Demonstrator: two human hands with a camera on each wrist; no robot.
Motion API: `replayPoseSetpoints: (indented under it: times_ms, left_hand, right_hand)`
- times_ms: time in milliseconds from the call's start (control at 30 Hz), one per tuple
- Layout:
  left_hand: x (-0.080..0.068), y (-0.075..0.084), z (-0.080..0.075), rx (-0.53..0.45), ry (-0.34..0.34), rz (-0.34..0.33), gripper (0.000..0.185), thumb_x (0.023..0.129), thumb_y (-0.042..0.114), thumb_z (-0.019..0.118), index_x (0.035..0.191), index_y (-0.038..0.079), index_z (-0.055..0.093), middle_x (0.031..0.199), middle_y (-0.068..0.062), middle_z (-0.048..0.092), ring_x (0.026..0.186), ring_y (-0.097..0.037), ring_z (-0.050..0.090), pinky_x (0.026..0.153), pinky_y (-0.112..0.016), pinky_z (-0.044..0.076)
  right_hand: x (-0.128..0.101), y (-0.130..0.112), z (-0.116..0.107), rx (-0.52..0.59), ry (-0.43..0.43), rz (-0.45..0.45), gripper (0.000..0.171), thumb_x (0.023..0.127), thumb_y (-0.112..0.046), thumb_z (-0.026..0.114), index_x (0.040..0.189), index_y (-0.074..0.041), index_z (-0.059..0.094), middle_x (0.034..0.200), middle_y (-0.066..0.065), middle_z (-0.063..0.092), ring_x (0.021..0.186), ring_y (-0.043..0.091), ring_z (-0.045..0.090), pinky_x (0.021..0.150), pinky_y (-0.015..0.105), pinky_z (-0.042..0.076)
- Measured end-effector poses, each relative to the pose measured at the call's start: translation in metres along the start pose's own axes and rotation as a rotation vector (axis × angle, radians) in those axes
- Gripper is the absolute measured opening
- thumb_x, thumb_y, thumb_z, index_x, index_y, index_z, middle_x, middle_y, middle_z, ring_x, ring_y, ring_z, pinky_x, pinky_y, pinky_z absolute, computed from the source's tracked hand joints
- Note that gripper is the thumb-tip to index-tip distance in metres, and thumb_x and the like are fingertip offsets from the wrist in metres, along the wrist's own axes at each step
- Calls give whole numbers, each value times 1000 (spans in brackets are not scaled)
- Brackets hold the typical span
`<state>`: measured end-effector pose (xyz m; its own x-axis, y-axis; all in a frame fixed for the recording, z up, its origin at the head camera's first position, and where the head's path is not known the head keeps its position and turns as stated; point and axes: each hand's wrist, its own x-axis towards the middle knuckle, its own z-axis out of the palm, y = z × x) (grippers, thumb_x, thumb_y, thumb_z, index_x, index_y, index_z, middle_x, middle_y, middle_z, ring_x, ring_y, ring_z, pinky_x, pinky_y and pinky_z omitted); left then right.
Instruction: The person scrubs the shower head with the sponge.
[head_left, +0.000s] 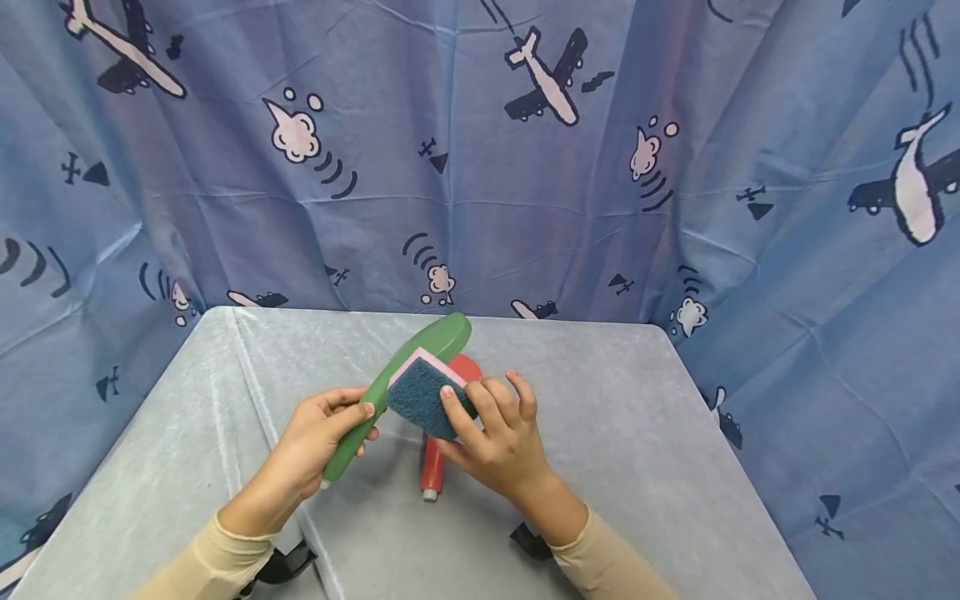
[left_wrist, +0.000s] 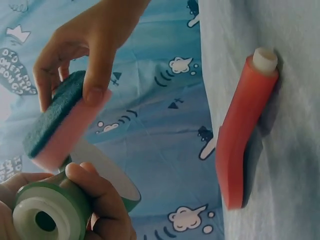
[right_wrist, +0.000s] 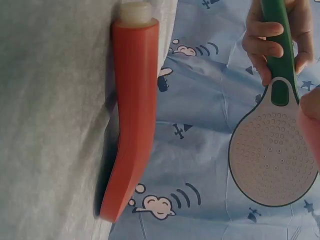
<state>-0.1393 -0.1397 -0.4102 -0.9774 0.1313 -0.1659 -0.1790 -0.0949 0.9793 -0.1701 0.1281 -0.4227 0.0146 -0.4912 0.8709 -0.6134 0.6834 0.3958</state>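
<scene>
My left hand (head_left: pixel 318 442) grips the handle of a green shower head (head_left: pixel 408 358), held tilted above the table. Its pale, round spray face (right_wrist: pixel 272 155) with many small nozzles shows in the right wrist view. Between thumb and fingers, my right hand (head_left: pixel 498 429) pinches a sponge (head_left: pixel 427 396) with a dark green scouring side and a pink side. The sponge is close to the shower head; whether they touch I cannot tell. A red shower head (left_wrist: pixel 245 130) lies on the table beneath, partly hidden by the sponge in the head view.
The table (head_left: pixel 622 467) wears a light grey cloth with a crease along its left side. Behind it and at both sides hangs a blue curtain (head_left: pixel 480 167) printed with planes and clouds. Black straps (head_left: pixel 288 562) show near both wrists.
</scene>
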Motion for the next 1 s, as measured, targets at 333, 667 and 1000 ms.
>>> replayPoseSetpoints:
  times_ms: [333,667,1000]
  left_hand:
    - [-3,-1,4,-54,-26,-24,35,98,9,63,126,-12,57,93,-2,75,69,-12,69,55,-24,56]
    - [-1,0,4,-127,-101,-31,22,98,8,58,118,-2,60,98,-5,75,68,-12,68,55,-23,56]
    - [0,-1,0,-174,-222,5,12,100,8,52,108,8,60,97,-6,73,68,-12,64,56,-22,55]
  right_hand:
    - [4,6,-8,50,13,97,57,78,-43,79,120,-6,71,103,15,66,98,34,58,95,61,39]
    - [4,14,-10,147,-19,215,60,78,-44,78,123,-6,68,106,16,64,102,35,55,97,60,37]
    - [8,30,-16,200,10,53,58,81,-45,75,124,-8,69,109,14,66,102,33,58,97,60,38]
